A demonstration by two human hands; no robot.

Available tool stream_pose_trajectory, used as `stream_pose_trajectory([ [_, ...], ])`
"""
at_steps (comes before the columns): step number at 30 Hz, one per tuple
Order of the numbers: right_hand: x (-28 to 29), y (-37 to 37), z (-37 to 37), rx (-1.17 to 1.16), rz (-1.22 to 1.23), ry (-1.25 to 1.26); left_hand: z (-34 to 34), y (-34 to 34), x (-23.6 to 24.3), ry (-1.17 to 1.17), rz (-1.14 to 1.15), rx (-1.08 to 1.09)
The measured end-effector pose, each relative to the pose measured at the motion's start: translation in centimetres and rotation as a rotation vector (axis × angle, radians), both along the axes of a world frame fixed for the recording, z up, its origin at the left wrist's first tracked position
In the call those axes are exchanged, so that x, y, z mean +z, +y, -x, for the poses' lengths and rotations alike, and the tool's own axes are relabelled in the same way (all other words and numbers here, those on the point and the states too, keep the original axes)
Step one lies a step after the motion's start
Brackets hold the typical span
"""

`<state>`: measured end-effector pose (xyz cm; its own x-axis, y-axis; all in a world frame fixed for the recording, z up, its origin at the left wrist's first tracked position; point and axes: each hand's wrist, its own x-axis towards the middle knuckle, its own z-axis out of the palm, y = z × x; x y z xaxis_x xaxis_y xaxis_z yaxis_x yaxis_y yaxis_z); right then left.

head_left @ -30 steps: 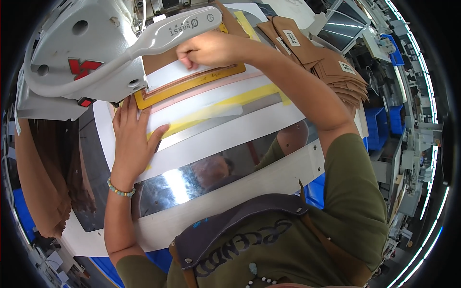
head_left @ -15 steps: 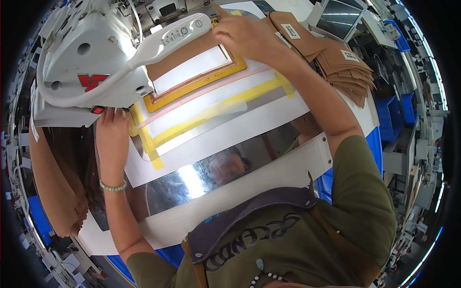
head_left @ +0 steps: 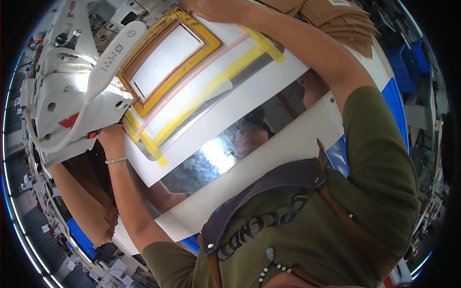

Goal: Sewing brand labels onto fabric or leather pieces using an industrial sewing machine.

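Observation:
A yellow-edged rectangular frame (head_left: 203,52) with a brown inner border lies on the white sheet, beside the white sewing machine head (head_left: 67,103). White shows through its opening. At the top edge of the picture, my right hand (head_left: 204,6) is over the frame's far right corner, its fingers bent and partly cut off; what they hold, if anything, does not show. My left hand (head_left: 111,136) reaches in beside the red button (head_left: 92,135) under the machine head. Its fingertips are hidden there. Yellow tape (head_left: 192,103) and a pink strip (head_left: 192,69) run along the sheet.
A white lamp arm (head_left: 108,67) stretches over the machine's work area. Brown panels (head_left: 336,24) lie stacked at the far right, and more brown pieces (head_left: 81,201) hang at the left. A shiny metal plate (head_left: 230,144) covers the near table. Blue bins (head_left: 401,62) stand at right.
My view has turned and shifted. The brown panel that showed within the frame is no longer visible there. My right hand now appears at the top edge, nearer the frame's far side.

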<state>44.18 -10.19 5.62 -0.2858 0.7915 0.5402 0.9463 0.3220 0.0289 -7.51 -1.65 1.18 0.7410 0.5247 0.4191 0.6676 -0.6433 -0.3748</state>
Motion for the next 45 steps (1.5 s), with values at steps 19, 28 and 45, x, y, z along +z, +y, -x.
stream_pose_trajectory([
  [19,-0.1,-1.6,0.3,-0.008,-0.043,0.109,-0.2,1.2,-0.6,-0.075,-0.174,0.058],
  [28,2.6,-1.6,2.6,0.298,-0.117,-0.044,0.3,1.7,-2.2,-0.105,-0.074,0.076],
  [45,4.6,-0.1,9.4,0.175,0.199,-0.396,0.2,0.4,-2.2,-0.116,0.100,0.085],
])
